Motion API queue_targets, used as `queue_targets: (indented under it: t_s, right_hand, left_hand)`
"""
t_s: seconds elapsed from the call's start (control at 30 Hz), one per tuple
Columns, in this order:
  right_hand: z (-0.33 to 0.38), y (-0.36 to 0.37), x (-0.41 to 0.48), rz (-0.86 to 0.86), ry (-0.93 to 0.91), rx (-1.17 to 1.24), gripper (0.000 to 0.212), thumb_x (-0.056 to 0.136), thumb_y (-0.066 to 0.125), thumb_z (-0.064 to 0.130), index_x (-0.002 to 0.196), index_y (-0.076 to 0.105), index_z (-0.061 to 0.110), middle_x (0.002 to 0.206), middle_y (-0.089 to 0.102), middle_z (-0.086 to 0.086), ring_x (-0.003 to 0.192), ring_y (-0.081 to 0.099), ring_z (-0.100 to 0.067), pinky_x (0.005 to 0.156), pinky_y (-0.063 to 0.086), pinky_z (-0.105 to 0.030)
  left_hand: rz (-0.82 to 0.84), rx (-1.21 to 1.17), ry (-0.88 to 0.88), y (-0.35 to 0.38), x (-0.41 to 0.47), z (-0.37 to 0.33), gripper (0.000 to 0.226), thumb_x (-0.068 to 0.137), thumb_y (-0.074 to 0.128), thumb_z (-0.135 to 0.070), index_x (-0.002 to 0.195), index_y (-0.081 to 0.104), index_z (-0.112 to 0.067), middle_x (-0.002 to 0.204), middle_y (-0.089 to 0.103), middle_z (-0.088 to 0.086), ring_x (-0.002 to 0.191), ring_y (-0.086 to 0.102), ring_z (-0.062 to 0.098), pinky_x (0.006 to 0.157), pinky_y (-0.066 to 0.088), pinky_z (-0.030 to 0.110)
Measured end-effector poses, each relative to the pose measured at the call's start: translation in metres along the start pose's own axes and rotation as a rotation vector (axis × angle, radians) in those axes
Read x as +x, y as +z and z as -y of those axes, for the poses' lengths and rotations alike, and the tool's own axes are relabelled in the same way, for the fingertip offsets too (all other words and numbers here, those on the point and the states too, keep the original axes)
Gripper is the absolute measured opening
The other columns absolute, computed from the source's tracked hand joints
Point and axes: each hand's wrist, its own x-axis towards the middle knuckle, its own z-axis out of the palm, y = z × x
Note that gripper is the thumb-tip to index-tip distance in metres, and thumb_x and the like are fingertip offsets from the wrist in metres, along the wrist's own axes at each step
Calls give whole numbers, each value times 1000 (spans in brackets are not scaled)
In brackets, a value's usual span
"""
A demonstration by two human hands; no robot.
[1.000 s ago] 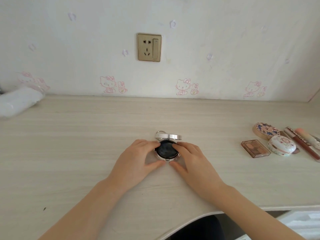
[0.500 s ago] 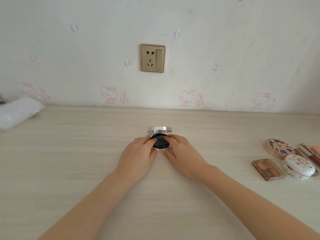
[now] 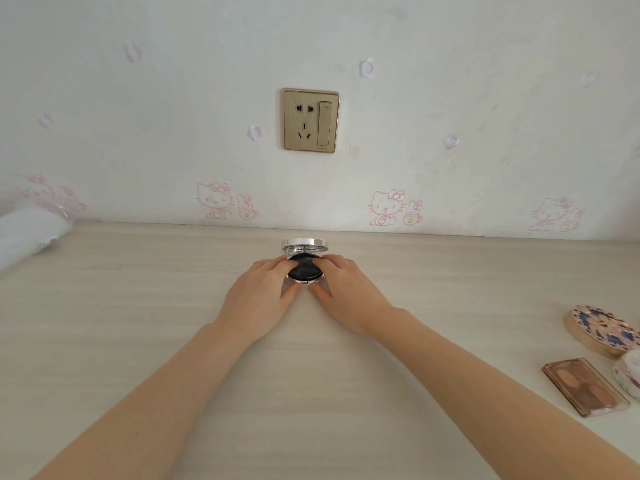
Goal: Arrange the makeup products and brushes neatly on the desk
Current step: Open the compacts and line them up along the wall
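One open compact (image 3: 304, 270) sits in the middle of the frame, far back on the desk (image 3: 138, 323) and near the wall. Its silver lid (image 3: 305, 244) stands raised behind a dark round insert. Two hands are on it, one on each side. The left hand (image 3: 263, 296) curls round the left rim, its fingertips over the edge of the dark insert and its thumb at the near side. The right hand (image 3: 346, 292) mirrors it on the right rim, with its fingers bent over the top and its thumb tucked low in front. Between them they hide most of the compact's base. Both forearms are bare and stretch up from the bottom corners of the frame, meeting in a narrow V.

Three more products lie at the right edge, well apart from the compact. One is a round case with a blue flower pattern (image 3: 602, 332). Below it lies a flat brown palette (image 3: 585, 386), and just beside that a white round case (image 3: 630, 375), cut off by the frame.

At the left edge, a white wrapped bundle (image 3: 27, 233) lies where desk meets wall. One gold wall socket (image 3: 311, 120) hangs above the compact. Pink cartoon cat stickers (image 3: 386, 207) run along the wall's foot, three clear and a fourth faint at far left.
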Motion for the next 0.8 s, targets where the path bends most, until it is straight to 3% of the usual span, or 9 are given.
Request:
queue_targets:
  t_s: [0.13, 0.5, 0.8]
  right_hand:
    - [-1, 1, 5, 2, -6, -3, 45, 96, 47, 27, 140, 41, 19, 140, 45, -3, 129, 38, -27, 108, 33, -36]
    - [-2, -10, -16, -27, -21, 6, 51, 96, 48, 22, 144, 34, 14, 144, 41, -6, 135, 31, -24, 108, 23, -26]
    - [-15, -47, -87, -35, 50, -80, 51, 99, 44, 29, 146, 32, 15, 144, 41, -3, 138, 28, -20, 109, 29, -30]
  left_hand:
    - [-19, -13, -3, 1, 4, 4, 41, 94, 54, -40, 131, 55, -22, 139, 52, -3, 126, 45, 20, 100, 37, 31]
    - [-55, 2, -30, -9, -10, -6, 43, 94, 54, -29, 136, 49, -19, 141, 49, -5, 129, 41, 17, 98, 40, 33]
    - [-68, -14, 23, -16, -40, -54, 33, 94, 50, -25, 126, 55, -20, 122, 60, -7, 123, 43, 12, 88, 45, 30]
